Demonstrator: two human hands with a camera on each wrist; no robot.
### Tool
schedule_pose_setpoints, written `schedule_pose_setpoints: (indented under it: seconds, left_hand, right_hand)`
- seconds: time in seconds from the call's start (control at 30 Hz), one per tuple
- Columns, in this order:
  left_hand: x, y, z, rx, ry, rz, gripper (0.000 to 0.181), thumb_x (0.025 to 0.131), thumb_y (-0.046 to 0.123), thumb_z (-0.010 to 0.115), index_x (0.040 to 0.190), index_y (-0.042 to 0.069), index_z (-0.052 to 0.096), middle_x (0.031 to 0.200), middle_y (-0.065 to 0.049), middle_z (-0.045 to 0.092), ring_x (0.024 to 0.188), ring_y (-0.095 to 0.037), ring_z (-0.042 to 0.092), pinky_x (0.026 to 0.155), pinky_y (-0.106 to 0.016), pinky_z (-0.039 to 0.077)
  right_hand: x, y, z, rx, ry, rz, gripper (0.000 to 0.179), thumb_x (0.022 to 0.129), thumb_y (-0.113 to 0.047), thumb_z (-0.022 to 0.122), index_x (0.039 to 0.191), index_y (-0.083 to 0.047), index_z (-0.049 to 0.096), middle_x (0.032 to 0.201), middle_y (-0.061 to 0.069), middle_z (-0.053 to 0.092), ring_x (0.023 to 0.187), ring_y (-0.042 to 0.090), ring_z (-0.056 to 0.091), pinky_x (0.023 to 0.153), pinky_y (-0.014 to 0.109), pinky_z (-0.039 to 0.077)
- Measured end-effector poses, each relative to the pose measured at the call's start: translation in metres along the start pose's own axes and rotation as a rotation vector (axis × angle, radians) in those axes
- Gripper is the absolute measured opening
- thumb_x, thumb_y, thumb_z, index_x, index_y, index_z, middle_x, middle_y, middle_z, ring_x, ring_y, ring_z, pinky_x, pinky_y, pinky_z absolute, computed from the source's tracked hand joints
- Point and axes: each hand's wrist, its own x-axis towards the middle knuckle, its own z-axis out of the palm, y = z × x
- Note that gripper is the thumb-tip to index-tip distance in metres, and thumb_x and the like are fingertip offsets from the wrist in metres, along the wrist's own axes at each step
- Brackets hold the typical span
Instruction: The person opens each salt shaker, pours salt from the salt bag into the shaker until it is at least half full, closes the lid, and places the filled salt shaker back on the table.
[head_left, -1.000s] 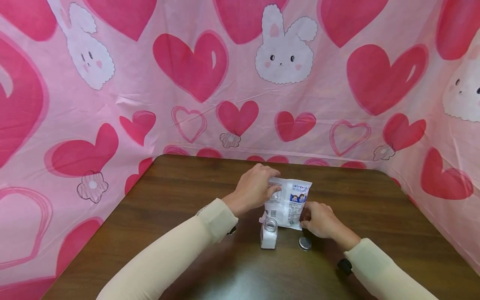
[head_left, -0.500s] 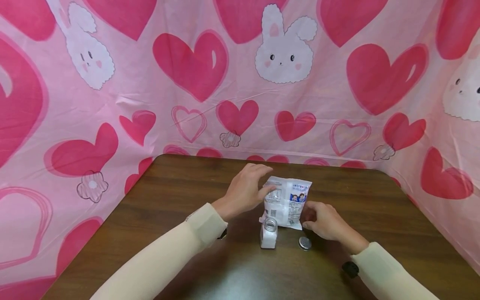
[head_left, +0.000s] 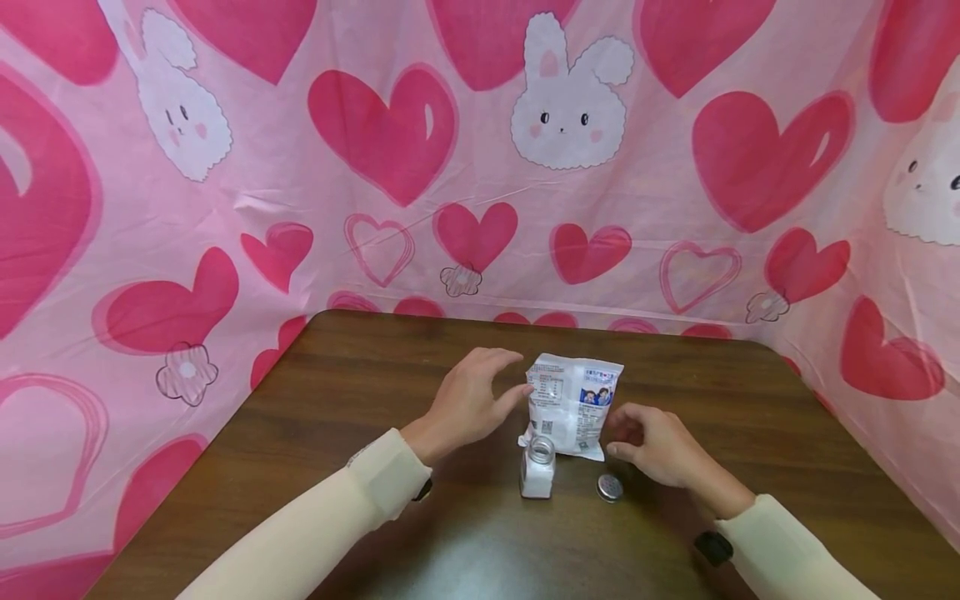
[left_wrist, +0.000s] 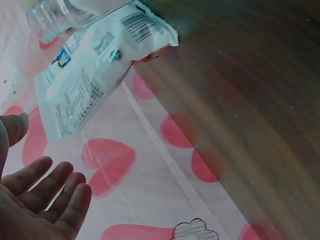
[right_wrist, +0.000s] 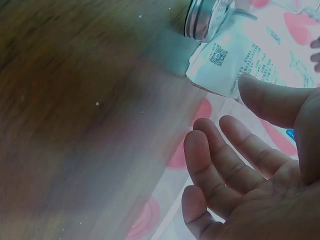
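A white printed plastic packet (head_left: 570, 404) stands upright on the table behind a small glass jar (head_left: 537, 471) filled with white powder. The jar's mouth is uncovered. To the jar's right lies a round perforated metal shaker lid (head_left: 610, 487). My left hand (head_left: 468, 400) is just left of the packet, thumb and fingers spread apart, holding nothing; its palm shows in the left wrist view (left_wrist: 45, 200). Close to the packet's right edge is my right hand (head_left: 656, 442), fingers loosely bent and holding nothing. In the right wrist view the lid (right_wrist: 202, 20) stands out near the packet's lower corner.
The brown wooden table (head_left: 375, 358) reaches back to a pink cloth backdrop (head_left: 420, 167) with hearts and rabbits. This cloth surrounds the table on the left, back and right.
My left hand has let go of the packet's upper left edge and moved left and down. My right hand has drawn slightly right, away from the packet. The packet stays standing.
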Motion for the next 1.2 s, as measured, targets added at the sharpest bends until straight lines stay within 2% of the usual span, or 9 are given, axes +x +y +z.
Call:
schedule_pose_setpoints:
  seconds: [0.17,0.43,0.57,0.8,1.03,1.2]
  left_hand:
    - [-0.009,-0.005,-0.002,-0.036,-0.017,-0.017,0.046,0.093,0.032,0.077,0.132,0.010,0.068,0.131,-0.003,0.068,0.122,-0.020,0.060,0.103,-0.041,0.049]
    - [-0.020,-0.011,-0.004,-0.107,-0.103,-0.058,0.048,0.093,0.035,0.077,0.135,0.014,0.067,0.135,-0.002,0.067,0.126,-0.022,0.061,0.105,-0.045,0.048]
    - [-0.024,-0.015,-0.005,-0.121,-0.147,-0.053,0.048,0.094,0.037,0.076,0.134,0.013,0.067,0.135,-0.002,0.067,0.126,-0.022,0.061,0.105,-0.046,0.048]
    - [-0.031,-0.022,-0.007,-0.169,-0.263,-0.050,0.052,0.093,0.041,0.076,0.136,0.013,0.066,0.136,0.001,0.066,0.126,-0.019,0.060,0.105,-0.043,0.048]
    - [-0.037,-0.023,-0.007,-0.166,-0.313,-0.036,0.058,0.092,0.049,0.073,0.137,0.014,0.065,0.137,0.001,0.065,0.127,-0.018,0.059,0.107,-0.043,0.047]
    - [-0.040,-0.024,-0.005,-0.174,-0.339,-0.045,0.061,0.091,0.052,0.073,0.139,0.017,0.063,0.139,0.002,0.064,0.128,-0.017,0.058,0.106,-0.044,0.047]
  right_hand:
    - [-0.004,0.001,-0.003,-0.005,0.009,0.012,0.026,0.086,-0.017,0.083,0.107,-0.011,0.071,0.090,-0.002,0.067,0.081,0.016,0.059,0.071,0.035,0.049]
    - [-0.008,0.002,-0.004,0.010,0.032,0.015,0.024,0.087,-0.021,0.082,0.107,-0.011,0.072,0.089,-0.004,0.067,0.080,0.015,0.059,0.071,0.032,0.050]
    - [-0.010,0.001,-0.004,0.022,0.049,-0.003,0.023,0.088,-0.022,0.082,0.107,-0.012,0.073,0.088,-0.005,0.067,0.080,0.014,0.060,0.070,0.030,0.050]
    - [-0.014,-0.001,-0.003,0.048,0.077,-0.022,0.027,0.088,-0.029,0.082,0.108,-0.013,0.074,0.092,-0.006,0.070,0.085,0.013,0.063,0.074,0.031,0.053]
    - [-0.020,-0.002,-0.002,0.063,0.061,-0.005,0.032,0.088,-0.033,0.082,0.112,-0.013,0.074,0.096,-0.005,0.071,0.087,0.013,0.063,0.077,0.036,0.054]
    - [-0.022,0.000,-0.001,0.082,0.068,-0.044,0.033,0.086,-0.029,0.084,0.113,-0.013,0.074,0.100,-0.003,0.073,0.089,0.018,0.065,0.077,0.034,0.055]
